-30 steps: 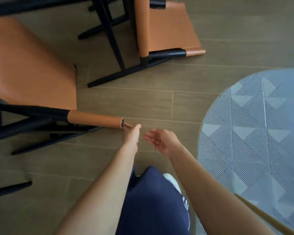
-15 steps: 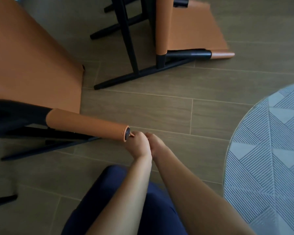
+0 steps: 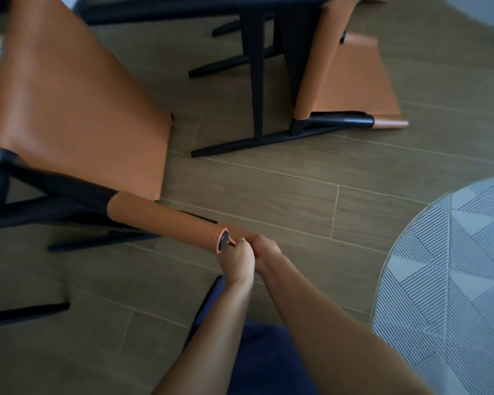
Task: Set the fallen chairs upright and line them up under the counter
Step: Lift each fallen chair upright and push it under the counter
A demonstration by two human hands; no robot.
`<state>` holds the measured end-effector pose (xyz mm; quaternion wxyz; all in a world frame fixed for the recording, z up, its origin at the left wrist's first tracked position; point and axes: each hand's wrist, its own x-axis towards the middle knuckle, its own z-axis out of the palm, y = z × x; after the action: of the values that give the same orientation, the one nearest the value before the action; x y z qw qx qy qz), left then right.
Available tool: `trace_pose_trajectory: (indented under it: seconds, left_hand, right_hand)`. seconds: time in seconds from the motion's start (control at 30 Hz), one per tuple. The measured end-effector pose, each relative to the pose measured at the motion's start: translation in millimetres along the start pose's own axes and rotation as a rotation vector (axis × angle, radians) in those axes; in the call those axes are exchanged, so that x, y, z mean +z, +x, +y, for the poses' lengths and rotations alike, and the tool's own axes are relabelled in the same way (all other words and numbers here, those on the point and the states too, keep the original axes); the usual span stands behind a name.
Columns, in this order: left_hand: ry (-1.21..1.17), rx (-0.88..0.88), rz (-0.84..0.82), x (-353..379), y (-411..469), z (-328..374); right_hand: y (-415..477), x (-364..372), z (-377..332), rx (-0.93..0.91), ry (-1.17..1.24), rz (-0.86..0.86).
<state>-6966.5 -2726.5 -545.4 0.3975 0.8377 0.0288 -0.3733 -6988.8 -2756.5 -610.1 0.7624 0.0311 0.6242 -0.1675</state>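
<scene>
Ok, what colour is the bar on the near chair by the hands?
Tan-orange wrap on the bar, black frame behind it; head view.

I see a home living space, wood-look plank floor [image 3: 268,189], round grey patterned rug [image 3: 454,266], tan leather chairs [image 3: 69,124] with black frames

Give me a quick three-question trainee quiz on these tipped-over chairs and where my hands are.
1. True or false: the far chair stands upright on its legs.
2. The rug lies: A) on the person's left, B) on the person's right, C) under the far chair.
3. Which chair's bar has the left hand and right hand together at its end?
Key: 1 false; 2 B; 3 the near chair.
</scene>
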Motion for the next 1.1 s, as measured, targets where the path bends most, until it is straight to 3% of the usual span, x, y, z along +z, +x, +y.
trace_pose_trajectory:
  seconds: [0.67, 0.87, 1.1]
  left_hand:
    - [-0.356, -0.105, -0.181, -218, -43, 177]
    - [-0.447, -0.150, -0.182, -281, -37, 224]
    - [-0.575, -0.273, -0.107, -330, -29, 263]
  right_hand:
    - [-203, 169, 27, -0.074, -0.005, 0.124]
    - [-257, 225, 38, -0.019, 0.092, 0.026]
    - [-292, 256, 44, 0.197, 0.201, -0.123]
